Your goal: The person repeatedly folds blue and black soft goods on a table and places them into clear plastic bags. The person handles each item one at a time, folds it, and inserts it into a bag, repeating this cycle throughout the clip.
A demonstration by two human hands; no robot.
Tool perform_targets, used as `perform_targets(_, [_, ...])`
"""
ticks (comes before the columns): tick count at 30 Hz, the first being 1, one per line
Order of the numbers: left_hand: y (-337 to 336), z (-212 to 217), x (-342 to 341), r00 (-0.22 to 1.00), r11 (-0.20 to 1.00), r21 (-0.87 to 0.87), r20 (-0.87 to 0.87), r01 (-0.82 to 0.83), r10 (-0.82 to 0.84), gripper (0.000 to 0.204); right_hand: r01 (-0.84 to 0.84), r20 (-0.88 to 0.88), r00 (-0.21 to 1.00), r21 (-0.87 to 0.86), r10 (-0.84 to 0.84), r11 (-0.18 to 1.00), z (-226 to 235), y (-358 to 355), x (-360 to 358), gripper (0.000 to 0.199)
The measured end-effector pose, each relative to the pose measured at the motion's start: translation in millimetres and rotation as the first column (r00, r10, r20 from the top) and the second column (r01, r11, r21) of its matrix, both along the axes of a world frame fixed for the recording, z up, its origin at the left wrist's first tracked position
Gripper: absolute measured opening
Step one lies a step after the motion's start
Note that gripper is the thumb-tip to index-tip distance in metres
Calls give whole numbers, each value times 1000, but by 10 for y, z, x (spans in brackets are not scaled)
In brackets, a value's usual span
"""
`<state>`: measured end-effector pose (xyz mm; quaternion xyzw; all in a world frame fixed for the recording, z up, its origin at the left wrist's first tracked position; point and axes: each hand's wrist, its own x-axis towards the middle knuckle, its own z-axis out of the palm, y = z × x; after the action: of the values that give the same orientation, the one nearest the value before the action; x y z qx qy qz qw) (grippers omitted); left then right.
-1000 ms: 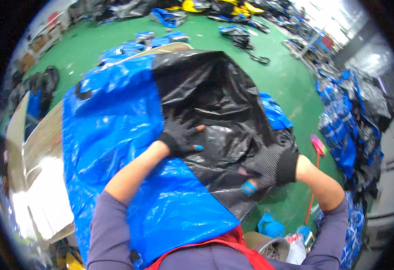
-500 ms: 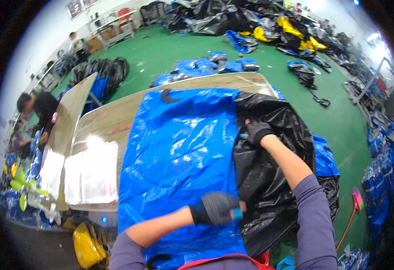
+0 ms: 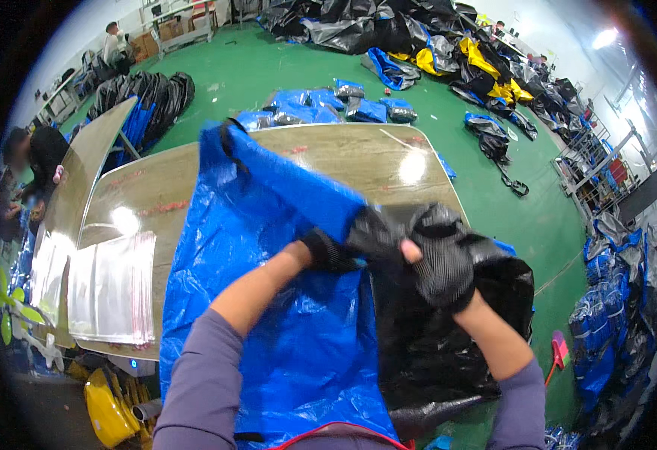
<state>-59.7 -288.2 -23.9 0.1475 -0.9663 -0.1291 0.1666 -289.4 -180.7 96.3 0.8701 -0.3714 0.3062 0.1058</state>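
A large blue-and-black plastic sheet (image 3: 268, 337) covers the right part of the table and hangs over its near edge. Its far edge is raised and folded toward me, with a dark curved strap (image 3: 233, 142) at the far left corner. My right hand (image 3: 442, 270), in a dark ribbed glove, is closed around bunched black material, thumb tip bare. Beside it, my left hand (image 3: 328, 251), gloved alike, presses against the fold where blue meets black. The left fingers are blurred and partly hidden by the fold, so their grip does not show.
Clear plastic bags (image 3: 111, 289) lie stacked on the table (image 3: 156, 180) at left. Blue packed bundles (image 3: 306, 109) lie on the floor beyond it. A green fan (image 3: 17, 304) and yellow material (image 3: 107, 412) are at lower left. Another person (image 3: 39, 169) works at far left.
The sheet's far edge has lifted and folded toward me. My left hand has moved up and away from me to the fold; my right has come nearer and gathered black material. The view has shifted.
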Motion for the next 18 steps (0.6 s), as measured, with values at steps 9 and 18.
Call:
perform_targets(9, [694, 293, 3605, 300, 319, 207, -116, -925, 947, 37, 329, -537, 841, 413, -65, 849, -878, 664, -646, 36])
perform_targets(18, [358, 943, 2326, 822, 854, 14, 280, -520, 495, 53, 378, -570, 816, 404, -94, 833, 160, 628, 168, 64])
